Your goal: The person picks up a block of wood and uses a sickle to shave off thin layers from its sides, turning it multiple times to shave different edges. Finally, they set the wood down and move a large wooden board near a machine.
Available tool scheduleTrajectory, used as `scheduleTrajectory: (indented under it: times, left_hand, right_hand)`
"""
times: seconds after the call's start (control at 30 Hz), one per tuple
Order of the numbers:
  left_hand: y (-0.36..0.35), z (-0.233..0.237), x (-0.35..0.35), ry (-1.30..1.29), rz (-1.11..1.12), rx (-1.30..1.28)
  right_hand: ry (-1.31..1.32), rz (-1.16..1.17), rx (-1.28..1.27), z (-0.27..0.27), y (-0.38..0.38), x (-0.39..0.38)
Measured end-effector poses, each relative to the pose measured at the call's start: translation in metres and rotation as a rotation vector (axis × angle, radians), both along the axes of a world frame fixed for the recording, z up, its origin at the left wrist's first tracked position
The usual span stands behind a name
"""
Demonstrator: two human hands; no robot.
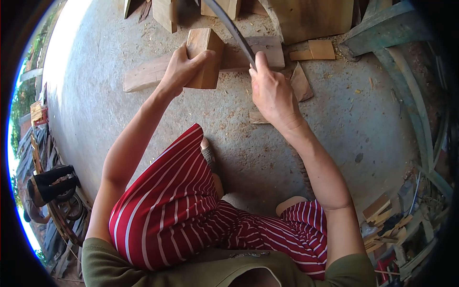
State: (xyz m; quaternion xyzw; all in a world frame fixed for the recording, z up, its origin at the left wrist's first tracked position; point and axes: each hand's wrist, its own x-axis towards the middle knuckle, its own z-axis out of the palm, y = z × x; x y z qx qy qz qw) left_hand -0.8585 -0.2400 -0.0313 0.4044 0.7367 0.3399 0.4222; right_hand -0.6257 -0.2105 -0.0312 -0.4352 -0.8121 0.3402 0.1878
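Note:
My left hand (182,67) is wrapped round a squared wooden block (208,67), thumb on its near side. The block stands upright, its pale top end tilted toward me, and overlaps a long weathered plank (148,75) lying on the floor. Right of it, my right hand (272,88) is closed round a long, dark, curved tool handle (234,32). The handle rises up and left past the top edge of the view, where the tool's head is hidden. A flat wood offcut (300,82) lies just beyond my right wrist.
Wood chips litter the concrete floor (229,105). Large wooden pieces (311,19) stand along the far side, with small boards (321,49) near them. Curved greenish timbers (387,33) lean at the right, above a scrap pile (387,225). A motorbike or bicycle (60,191) stands left.

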Motion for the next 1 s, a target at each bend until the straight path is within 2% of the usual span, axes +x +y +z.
scheduleTrajectory:
  times: [0.07, 0.13, 0.17, 0.27, 0.37, 0.47, 0.53, 0.6, 0.67, 0.77, 0.87, 0.9, 0.97, 1.0]
  left_hand:
    - [0.001, 0.008, 0.004, 0.056, -0.004, 0.005]
    - [0.0, 0.004, 0.008, 0.06, 0.012, 0.033]
    - [0.0, 0.002, 0.008, 0.065, 0.04, 0.054]
    - [0.001, 0.0, 0.005, 0.047, 0.019, 0.062]
    - [0.0, -0.002, 0.002, 0.005, 0.04, -0.013]
    - [0.0, -0.004, 0.003, 0.013, 0.025, 0.058]
    - [0.001, 0.0, 0.005, 0.016, 0.019, 0.077]
    - [0.001, 0.003, 0.009, 0.094, 0.072, 0.064]
    - [0.0, -0.003, 0.007, 0.129, 0.087, 0.041]
    - [0.0, 0.006, 0.011, -0.007, 0.068, 0.014]
    - [0.001, -0.009, 0.002, -0.021, 0.043, 0.107]
    - [0.005, -0.004, 0.005, -0.02, 0.042, 0.125]
    - [0.005, 0.001, 0.014, -0.025, 0.176, 0.056]
    - [0.005, 0.0, 0.014, -0.02, 0.172, 0.058]
  right_hand:
    - [-0.054, 0.022, -0.085, -0.003, 0.0, -0.001]
    - [-0.076, 0.08, -0.132, -0.04, -0.003, -0.003]
    - [-0.085, 0.066, -0.064, -0.054, -0.006, -0.002]
    - [-0.101, 0.075, -0.102, -0.054, -0.006, 0.0]
    - [-0.056, 0.082, -0.148, -0.009, -0.006, -0.003]
    - [0.004, 0.065, -0.176, -0.009, -0.006, -0.006]
    - [-0.044, 0.059, -0.118, -0.034, -0.005, -0.006]
    - [-0.218, 0.1, -0.075, -0.041, 0.0, -0.005]
    - [-0.211, 0.1, -0.122, -0.044, -0.004, -0.002]
    - [-0.045, 0.098, -0.118, -0.011, -0.006, -0.003]
    - [-0.052, 0.054, -0.176, -0.017, -0.008, -0.007]
    - [-0.108, 0.056, -0.117, -0.017, -0.008, -0.011]
    - [-0.064, 0.072, -0.099, -0.023, -0.001, -0.014]
    - [-0.017, 0.09, -0.093, -0.019, 0.002, -0.016]
